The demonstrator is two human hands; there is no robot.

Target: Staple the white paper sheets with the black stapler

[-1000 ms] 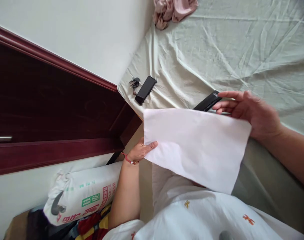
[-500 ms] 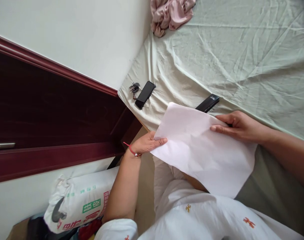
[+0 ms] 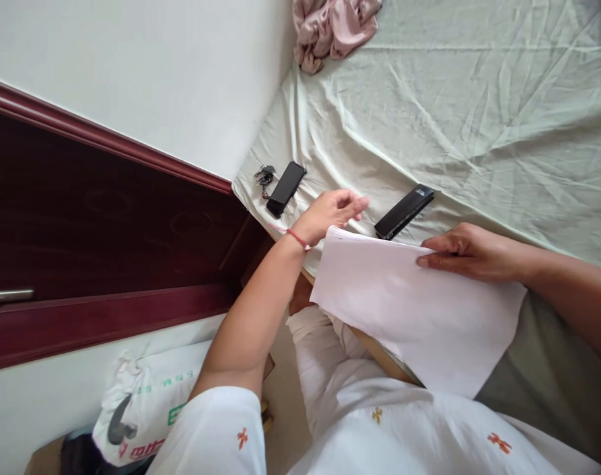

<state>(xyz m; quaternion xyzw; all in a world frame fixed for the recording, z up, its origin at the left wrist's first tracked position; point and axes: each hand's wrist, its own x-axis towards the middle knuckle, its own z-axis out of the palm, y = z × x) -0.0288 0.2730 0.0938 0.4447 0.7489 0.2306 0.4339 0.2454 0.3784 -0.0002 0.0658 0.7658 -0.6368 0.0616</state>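
Observation:
My right hand (image 3: 471, 251) pinches the far edge of a small stack of white paper sheets (image 3: 409, 310), thumb on top and fingers behind. The sheets lean over my lap and the bed edge, and a short dark mark shows near their upper left corner. Just beyond that corner is my left hand (image 3: 336, 210), off the paper, its fingers stretched toward the right and holding nothing. A black oblong object (image 3: 404, 211) with small pale lettering lies on the bed between both hands; its kind is unclear.
On the pale green bedsheet (image 3: 453, 119), a black phone (image 3: 286, 189) lies beside a bunch of keys (image 3: 264, 175). Crumpled pink cloth (image 3: 334, 30) rests at the back. A dark red wooden door (image 3: 107, 211) stands left, with a printed white sack (image 3: 152, 396) below it.
My left hand has let go of the paper's left edge and moved up and right, toward the black object. My right hand keeps its grip. More of the black object now shows.

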